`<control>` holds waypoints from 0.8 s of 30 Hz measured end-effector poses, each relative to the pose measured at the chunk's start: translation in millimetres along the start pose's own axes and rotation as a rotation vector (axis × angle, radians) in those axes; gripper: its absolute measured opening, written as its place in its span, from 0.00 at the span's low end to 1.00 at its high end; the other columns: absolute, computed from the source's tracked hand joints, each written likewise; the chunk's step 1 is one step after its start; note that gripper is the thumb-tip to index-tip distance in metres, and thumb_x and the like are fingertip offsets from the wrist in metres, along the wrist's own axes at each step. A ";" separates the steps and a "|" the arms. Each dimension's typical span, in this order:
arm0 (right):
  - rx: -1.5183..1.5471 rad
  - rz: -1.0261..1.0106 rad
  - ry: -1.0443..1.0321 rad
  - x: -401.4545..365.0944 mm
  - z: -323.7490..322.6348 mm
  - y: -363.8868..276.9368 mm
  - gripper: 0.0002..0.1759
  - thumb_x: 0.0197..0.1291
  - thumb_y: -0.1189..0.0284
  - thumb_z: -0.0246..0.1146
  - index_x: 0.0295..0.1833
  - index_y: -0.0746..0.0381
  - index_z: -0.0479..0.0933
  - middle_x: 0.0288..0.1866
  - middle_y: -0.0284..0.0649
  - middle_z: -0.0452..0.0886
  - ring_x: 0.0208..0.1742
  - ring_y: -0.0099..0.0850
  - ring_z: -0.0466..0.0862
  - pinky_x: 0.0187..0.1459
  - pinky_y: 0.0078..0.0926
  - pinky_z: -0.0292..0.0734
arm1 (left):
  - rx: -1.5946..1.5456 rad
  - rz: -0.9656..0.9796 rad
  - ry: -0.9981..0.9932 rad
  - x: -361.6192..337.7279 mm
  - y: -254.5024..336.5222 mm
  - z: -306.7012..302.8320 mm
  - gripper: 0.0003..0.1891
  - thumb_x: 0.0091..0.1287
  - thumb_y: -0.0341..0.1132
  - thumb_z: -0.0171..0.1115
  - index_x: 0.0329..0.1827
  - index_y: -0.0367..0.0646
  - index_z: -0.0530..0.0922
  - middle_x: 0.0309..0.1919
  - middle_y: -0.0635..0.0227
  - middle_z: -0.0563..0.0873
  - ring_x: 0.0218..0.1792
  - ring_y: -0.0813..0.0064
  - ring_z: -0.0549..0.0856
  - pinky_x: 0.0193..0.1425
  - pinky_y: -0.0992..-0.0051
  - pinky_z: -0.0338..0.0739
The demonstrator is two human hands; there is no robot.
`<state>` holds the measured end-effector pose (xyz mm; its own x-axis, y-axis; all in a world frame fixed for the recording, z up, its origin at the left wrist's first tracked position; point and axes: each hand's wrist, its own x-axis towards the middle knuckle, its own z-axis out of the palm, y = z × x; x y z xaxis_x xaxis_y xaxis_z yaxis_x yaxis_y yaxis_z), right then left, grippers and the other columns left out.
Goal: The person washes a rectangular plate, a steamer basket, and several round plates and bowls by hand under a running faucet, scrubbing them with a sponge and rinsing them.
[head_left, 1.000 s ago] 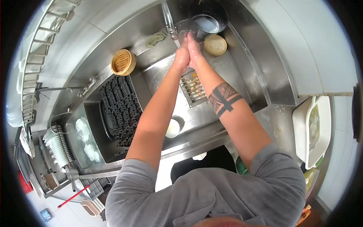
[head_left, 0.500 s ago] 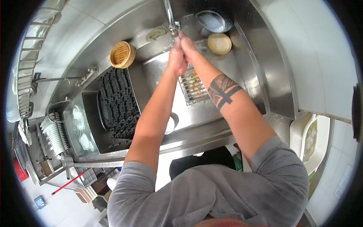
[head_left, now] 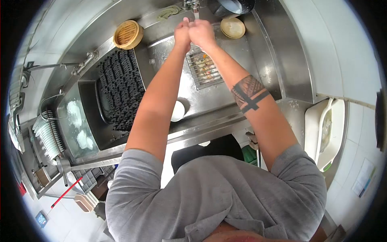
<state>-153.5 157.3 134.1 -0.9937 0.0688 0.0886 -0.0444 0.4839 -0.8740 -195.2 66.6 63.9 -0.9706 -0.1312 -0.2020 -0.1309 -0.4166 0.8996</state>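
While white round plates (head_left: 48, 135) stand in a tight row at the far left, a black ridged mat (head_left: 121, 88) fills the side basin, and a round bamboo steamer (head_left: 128, 34) perches on the ledge behind it. Next along, a crumpled pale-green cloth (head_left: 168, 13) lies on the back ledge, and a small white round cup (head_left: 177, 111) peeps out beside the left forearm. And now the centre! The left hand (head_left: 182, 37) presses against the right hand (head_left: 202, 33), both just below a shiny chrome tap (head_left: 195, 5) at the back of the stainless-steel sink (head_left: 209, 97). The fingers look bent, but blur and overlap hide them: can't tell whether they're clenched, or grasping anything. Good technique here, I'd say: palms squarely under the outlet, fingers spread so water reaches between them, hands low to limit splashing. Beneath the right forearm, a rectangular metal grate (head_left: 202, 69) shows food scraps; just right, a round beige dish (head_left: 233, 28) sits near a black pan (head_left: 221, 9). Far right, a deep white plastic tub (head_left: 313, 121) stands well apart.
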 end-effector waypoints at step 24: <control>-0.467 -0.322 0.869 -11.7 -321.7 -339.7 0.15 0.68 0.62 0.64 0.38 0.65 0.80 0.27 0.40 0.85 0.24 0.26 0.83 0.28 0.28 0.78 | 0.917 -0.153 -0.423 -238.5 -8.8 -226.7 0.16 0.73 0.41 0.66 0.31 0.39 0.77 0.19 0.67 0.80 0.20 0.75 0.81 0.32 0.70 0.79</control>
<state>-93.7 272.8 583.8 -0.5169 0.3920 0.7611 -0.0667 0.8679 -0.4923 83.3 -102.4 16.4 -0.8992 0.2678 -0.3461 -0.1917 0.4700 0.8616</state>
